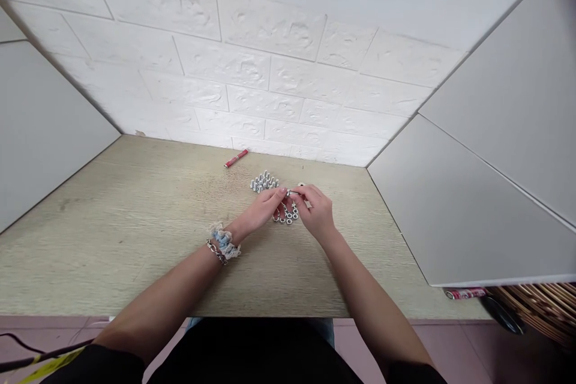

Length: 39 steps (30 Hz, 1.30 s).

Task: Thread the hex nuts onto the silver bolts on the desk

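My left hand [265, 203] and my right hand [318, 210] meet above the table, fingertips pinched around a small silver bolt [293, 192]. Both hands are closed on it, the left at one end and the right at the other. Whether a nut sits on the bolt is too small to tell. Just behind my left hand, several silver bolts [264, 181] stand upright in a group. Several hex nuts [288, 221] lie below and between my hands, partly hidden by the fingers. A washer [301, 184] shows beyond my right fingers.
A red tube-shaped item [236, 158] lies near the white brick-patterned wall [252, 66]. Grey panels [486, 204] bound the wooden table [148, 192] on both sides. At the right front corner are another red item [465, 293] and a dark object [504, 314].
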Tool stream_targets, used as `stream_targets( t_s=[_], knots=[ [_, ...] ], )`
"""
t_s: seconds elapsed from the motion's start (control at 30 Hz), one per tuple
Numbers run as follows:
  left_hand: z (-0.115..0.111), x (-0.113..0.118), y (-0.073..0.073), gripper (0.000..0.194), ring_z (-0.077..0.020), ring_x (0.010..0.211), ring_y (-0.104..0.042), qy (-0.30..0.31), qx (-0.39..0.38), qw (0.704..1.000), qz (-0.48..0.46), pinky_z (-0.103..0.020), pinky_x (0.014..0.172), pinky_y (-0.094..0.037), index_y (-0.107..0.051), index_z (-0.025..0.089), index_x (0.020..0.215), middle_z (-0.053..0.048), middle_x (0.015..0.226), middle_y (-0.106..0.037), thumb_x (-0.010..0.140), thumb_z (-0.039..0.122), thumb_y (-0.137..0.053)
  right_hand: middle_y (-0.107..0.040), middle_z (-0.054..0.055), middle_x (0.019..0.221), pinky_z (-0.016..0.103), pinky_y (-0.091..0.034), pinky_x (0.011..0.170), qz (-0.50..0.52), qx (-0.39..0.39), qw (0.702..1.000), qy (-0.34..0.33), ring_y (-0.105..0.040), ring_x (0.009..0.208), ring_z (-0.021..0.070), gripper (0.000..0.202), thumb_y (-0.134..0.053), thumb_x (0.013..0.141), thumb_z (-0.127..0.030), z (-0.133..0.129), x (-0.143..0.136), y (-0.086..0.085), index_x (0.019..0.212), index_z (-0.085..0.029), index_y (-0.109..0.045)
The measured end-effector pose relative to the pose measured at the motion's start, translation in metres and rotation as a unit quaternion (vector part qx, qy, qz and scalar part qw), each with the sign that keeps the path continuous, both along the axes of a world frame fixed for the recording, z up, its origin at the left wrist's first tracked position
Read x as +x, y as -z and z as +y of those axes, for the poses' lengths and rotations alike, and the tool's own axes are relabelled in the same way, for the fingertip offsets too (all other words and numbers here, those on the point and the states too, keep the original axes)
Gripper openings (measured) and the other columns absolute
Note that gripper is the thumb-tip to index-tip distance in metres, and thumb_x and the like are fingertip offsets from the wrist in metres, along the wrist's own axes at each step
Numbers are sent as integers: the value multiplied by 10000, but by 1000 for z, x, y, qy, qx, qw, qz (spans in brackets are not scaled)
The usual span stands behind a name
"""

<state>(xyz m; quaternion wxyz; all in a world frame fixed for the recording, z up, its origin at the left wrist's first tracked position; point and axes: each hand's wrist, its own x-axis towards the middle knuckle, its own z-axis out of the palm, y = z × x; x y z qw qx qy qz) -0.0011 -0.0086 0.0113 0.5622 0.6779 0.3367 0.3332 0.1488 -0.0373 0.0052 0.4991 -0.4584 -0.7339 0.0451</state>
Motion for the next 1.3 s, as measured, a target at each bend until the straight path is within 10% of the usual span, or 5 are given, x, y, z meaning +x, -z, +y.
stream_targets(
  t_s=[0.3, 0.57, 1.07, 1.3],
  knots=[
    [2, -1, 1, 379, -116, 586, -571, -83, 174, 976, 101, -229, 563, -441, -571, 183, 1065, 1, 689, -618, 783, 427, -504, -574, 3, 694, 254, -423, 609, 257, -179, 950, 7, -527, 657, 127, 227, -483, 799, -389, 0, -15, 9, 769, -184, -577],
    [3, -1, 8, 298, -126, 703, -592, -103, 291, 945, 108, -235, 681, -456, -626, 239, 1044, -14, 847, -674, 804, 367, -504, -458, -18, 636, 248, -377, 585, 233, -227, 945, -28, -444, 604, 122, 304, -366, 838, -475, 2, -16, 12, 803, -206, -504],
    [6, -2, 5, 287, -111, 565, -562, -51, 108, 991, 63, -220, 580, -449, -668, 213, 977, 22, 670, -672, 725, 318, -578, -454, -14, 624, 260, -342, 595, 187, -259, 944, -80, -432, 611, 127, 352, -308, 855, -497, 3, -16, 13, 721, -205, -451],
    [6, -4, 0, 226, -123, 623, -584, -62, 199, 972, 112, -230, 666, -446, -696, 239, 854, 22, 684, -678, 763, 381, -546, -409, -38, 565, 263, -337, 551, 275, -336, 892, -129, -392, 533, 120, 392, -364, 791, -593, 5, -18, 14, 791, -213, -462]
  ],
)
